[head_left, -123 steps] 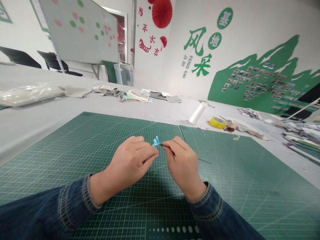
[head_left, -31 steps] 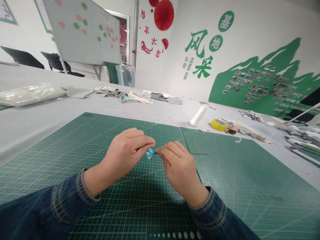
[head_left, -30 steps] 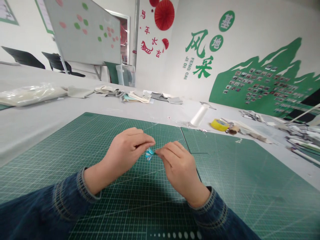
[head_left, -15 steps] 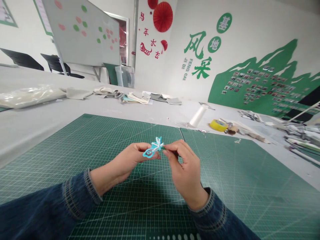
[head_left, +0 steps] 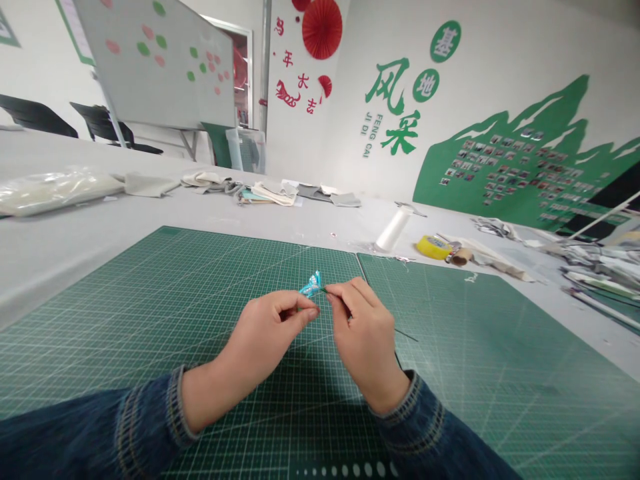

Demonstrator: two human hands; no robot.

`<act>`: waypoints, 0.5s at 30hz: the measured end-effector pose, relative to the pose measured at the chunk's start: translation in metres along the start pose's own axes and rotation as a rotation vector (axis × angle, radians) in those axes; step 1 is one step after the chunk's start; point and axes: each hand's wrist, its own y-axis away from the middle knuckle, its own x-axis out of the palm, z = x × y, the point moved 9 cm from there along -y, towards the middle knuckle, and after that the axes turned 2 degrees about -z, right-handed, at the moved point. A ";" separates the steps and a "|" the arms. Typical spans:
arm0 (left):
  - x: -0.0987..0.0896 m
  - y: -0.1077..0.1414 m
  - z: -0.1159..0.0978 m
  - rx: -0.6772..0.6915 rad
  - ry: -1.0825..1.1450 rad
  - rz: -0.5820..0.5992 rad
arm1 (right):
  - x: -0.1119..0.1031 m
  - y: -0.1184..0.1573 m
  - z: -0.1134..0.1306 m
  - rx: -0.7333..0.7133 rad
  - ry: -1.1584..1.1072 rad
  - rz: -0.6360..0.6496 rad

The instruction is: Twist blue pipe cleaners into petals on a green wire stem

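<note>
At the frame's center, the right hand [head_left: 367,340] is pinching the dark stem [head_left: 407,335] beside the blue beaded ornament [head_left: 312,285]; the left hand's [head_left: 260,333] grip is closing at the ornament's lower edge.

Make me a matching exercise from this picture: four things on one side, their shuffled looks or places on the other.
Things:
1. Roll of tape
2. Thread cone
3. Small ornament
4. Large cutting mat

Looks or places:
A. Light blue, near the fingertips of the right hand
B. Green, with a pale grid
C. White and tapered
D. Yellow, beyond the mats

Pairs: 1-D, 2-C, 3-A, 4-B
</note>
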 end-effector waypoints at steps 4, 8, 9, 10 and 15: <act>-0.010 0.005 -0.032 0.366 -0.412 -0.099 | 0.007 0.001 0.002 -0.050 0.078 0.061; -0.010 0.016 -0.061 0.697 -0.733 -0.134 | 0.012 0.004 0.006 -0.107 0.124 0.114; -0.010 0.017 -0.065 0.746 -0.773 -0.131 | 0.014 0.005 0.007 -0.122 0.134 0.128; -0.011 0.018 -0.068 0.777 -0.796 -0.127 | 0.015 0.005 0.008 -0.135 0.143 0.140; -0.031 -0.005 -0.051 0.571 -0.605 -0.107 | 0.019 0.005 0.015 -0.188 0.102 0.188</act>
